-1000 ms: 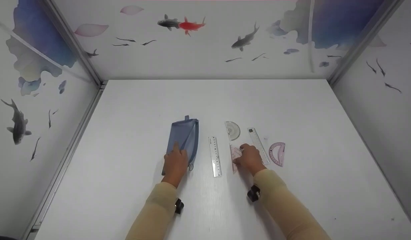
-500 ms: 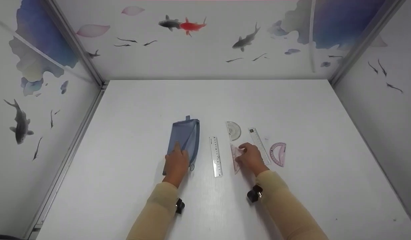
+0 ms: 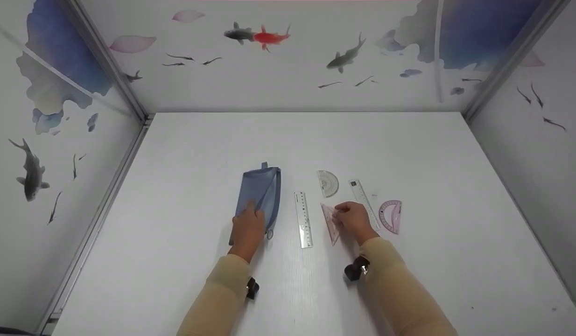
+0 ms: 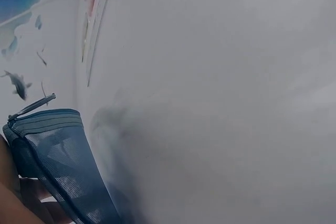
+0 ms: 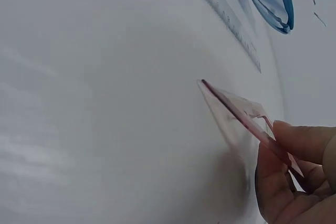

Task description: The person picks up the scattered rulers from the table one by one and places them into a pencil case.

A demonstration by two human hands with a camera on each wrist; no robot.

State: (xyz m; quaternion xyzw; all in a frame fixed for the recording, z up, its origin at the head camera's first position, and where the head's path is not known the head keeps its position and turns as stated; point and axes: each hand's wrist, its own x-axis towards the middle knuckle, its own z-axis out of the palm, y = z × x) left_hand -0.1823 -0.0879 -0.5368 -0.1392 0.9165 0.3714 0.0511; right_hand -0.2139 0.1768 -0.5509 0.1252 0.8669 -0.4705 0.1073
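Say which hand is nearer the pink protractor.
Right. The right hand is just left of the pink protractor, pinching a pink triangle; the left hand is farther left, at the blue pouch.

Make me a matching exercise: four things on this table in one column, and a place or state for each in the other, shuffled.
1. Blue pouch
2. Pink set square
3. Pink protractor
4. Clear protractor

A. Farthest right of the four
B. Pinched by the right hand
C. Colourless, touched by neither hand
D. Touched by the left hand

Pairs: 1-D, 2-B, 3-A, 4-C
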